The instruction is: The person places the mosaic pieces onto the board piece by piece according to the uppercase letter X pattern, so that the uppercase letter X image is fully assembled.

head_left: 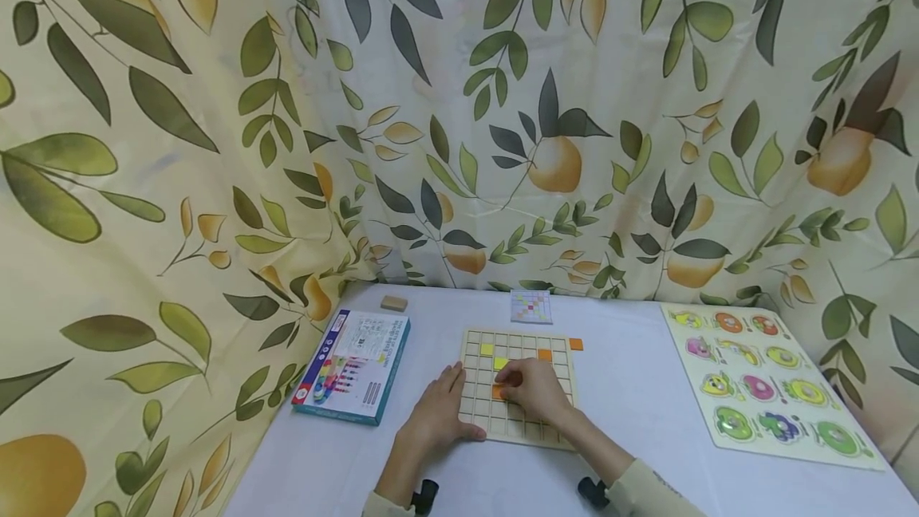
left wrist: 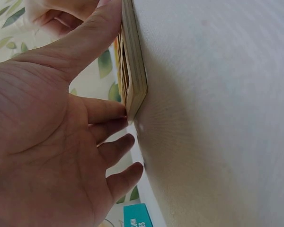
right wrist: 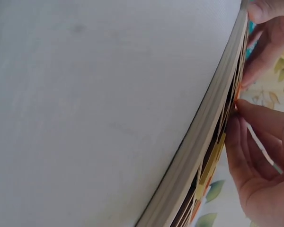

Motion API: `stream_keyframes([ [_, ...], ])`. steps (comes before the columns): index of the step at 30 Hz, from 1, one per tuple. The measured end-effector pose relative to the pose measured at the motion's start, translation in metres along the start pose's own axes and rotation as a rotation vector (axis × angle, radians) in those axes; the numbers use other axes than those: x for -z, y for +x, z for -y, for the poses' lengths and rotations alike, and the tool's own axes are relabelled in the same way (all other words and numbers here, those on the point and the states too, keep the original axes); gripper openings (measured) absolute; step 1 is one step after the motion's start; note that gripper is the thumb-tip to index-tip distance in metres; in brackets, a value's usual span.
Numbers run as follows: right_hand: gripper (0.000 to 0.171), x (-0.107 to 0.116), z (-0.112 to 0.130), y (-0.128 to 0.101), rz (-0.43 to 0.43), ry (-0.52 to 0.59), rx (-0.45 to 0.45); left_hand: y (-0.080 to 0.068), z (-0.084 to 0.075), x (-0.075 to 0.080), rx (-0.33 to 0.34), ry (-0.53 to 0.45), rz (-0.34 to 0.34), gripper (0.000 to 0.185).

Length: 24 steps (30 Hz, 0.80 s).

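Note:
A square wooden grid board (head_left: 475,405) lies on the white table, with two yellow tiles (head_left: 487,349) and an orange tile (head_left: 545,355) in its cells. My right hand (head_left: 537,391) is over the middle of the board, its thumb and forefinger pinching another orange tile (head_left: 498,392), partly hidden by the fingers. At the board's near left corner, my left hand (head_left: 435,413) touches the edges with fingers extended and thumb spread. In the left wrist view, the thumb and forefinger of the left hand (left wrist: 52,127) meet the board's edge (left wrist: 138,71).
One orange tile (head_left: 577,345) sits by the board's far right corner. A patterned card (head_left: 531,307) lies behind the board. To the left are a printed box (head_left: 355,365) and a small wooden block (head_left: 393,303). A fruit-and-vegetable picture board (head_left: 778,381) lies at right. Leaf-patterned curtains border the table.

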State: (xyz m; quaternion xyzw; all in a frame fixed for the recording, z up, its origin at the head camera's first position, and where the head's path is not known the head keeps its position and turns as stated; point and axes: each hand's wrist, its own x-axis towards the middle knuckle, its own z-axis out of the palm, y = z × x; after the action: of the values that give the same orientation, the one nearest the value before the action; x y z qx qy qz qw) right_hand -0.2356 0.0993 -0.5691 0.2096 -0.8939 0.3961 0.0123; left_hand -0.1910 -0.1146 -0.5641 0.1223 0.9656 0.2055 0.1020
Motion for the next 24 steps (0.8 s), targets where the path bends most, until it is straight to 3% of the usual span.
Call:
stream_keyframes([
  [12,0.009,0.026,-0.008,0.003,-0.075,0.055,-0.115,0.0,0.001,0.0,-0.008,0.009,-0.007,0.117],
  [24,0.011,0.063,-0.041,0.012,-0.192,-0.046,-0.189,-0.001,0.0,-0.001,-0.002,-0.027,-0.021,0.118],
])
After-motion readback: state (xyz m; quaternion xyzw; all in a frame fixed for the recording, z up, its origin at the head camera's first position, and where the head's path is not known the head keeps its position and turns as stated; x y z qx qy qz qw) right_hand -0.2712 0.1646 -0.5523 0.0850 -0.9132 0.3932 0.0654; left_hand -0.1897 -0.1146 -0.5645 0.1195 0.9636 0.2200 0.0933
